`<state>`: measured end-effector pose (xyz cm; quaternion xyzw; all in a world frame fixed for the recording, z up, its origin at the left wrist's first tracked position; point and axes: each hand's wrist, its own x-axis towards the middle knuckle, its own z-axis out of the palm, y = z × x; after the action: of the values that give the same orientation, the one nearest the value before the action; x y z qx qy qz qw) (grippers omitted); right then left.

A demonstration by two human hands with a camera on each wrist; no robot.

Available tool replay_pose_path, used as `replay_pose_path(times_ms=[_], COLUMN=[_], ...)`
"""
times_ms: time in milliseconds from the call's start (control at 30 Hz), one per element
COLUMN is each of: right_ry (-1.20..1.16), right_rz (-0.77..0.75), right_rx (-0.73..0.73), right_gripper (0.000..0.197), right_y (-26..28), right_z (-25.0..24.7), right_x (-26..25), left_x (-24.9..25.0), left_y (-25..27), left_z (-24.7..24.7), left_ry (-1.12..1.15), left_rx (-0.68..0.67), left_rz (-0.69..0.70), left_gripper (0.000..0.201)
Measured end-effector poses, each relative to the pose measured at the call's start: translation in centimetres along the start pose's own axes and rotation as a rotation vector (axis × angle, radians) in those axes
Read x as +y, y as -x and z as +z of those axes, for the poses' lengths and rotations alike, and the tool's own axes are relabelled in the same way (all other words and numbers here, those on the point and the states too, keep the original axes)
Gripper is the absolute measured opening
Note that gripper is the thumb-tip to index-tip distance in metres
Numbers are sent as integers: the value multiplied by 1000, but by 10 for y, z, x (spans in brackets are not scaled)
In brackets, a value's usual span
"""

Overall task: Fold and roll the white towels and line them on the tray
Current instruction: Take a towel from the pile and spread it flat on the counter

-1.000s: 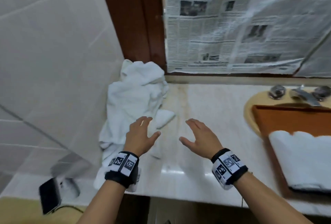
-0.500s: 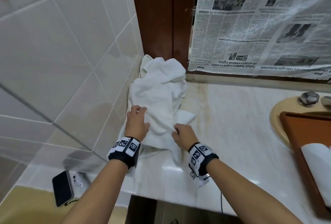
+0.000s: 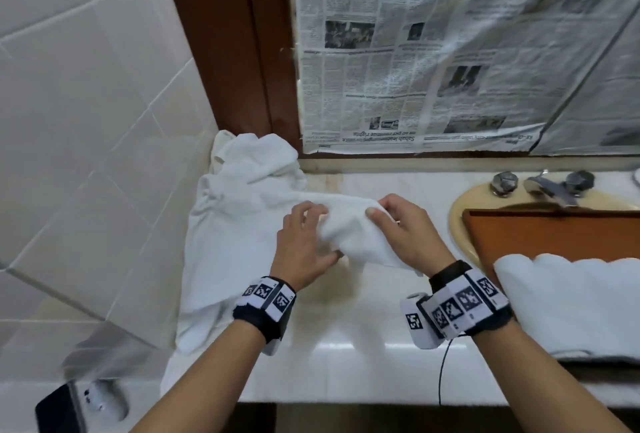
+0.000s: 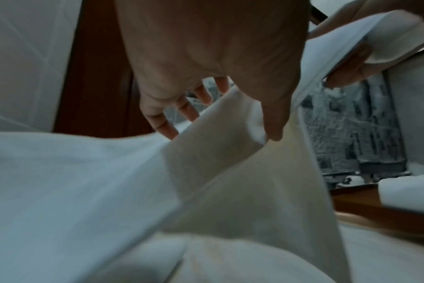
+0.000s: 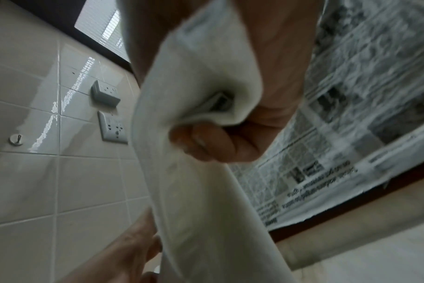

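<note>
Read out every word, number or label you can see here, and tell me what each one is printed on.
"Sabah leaders urged to unite": upside-down headline low on the newspaper, barely legible.
Other newspaper print: too small and blurred to read.
The wristbands: black-and-white square code markers, no letters.
The white towel and the tray: no text visible.
</note>
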<state>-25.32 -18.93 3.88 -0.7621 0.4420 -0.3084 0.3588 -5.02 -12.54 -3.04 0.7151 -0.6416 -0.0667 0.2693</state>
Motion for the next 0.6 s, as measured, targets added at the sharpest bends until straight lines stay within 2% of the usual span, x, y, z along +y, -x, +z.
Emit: replay_pose_path(times_ms=[67, 167, 233, 300, 333, 400, 500, 600], right_ry=[-11, -23, -75, -162, -211, -267, -309, -484], right_rz=[-1, 13, 65, 119, 126, 106, 87, 113], right_rx=[66, 107, 89, 30, 5, -28, -84, -179], right_gripper=[18, 12, 22, 36, 37, 32, 26, 54], right_y=[9, 27, 39, 50, 55, 65, 74, 80], right_z=[-25, -64, -93, -123, -138, -158, -162, -152], right_x=[6, 14, 23, 30, 31, 31, 35, 50], left_x=[26, 63, 86, 106, 116, 135, 161, 168], left_y=[-7, -10, -8, -5, -4, -1, 9, 19], left_z=[5, 14, 19, 25, 26, 29, 32, 38], left_ry=[29, 111, 324, 465, 495, 557, 660, 658], left_rx=[-54, -107, -88, -73, -82, -124, -183, -205], left_rz=[109, 254, 230, 187, 179, 169, 155, 127], left_gripper=[62, 27, 16, 13, 12, 11, 13, 11])
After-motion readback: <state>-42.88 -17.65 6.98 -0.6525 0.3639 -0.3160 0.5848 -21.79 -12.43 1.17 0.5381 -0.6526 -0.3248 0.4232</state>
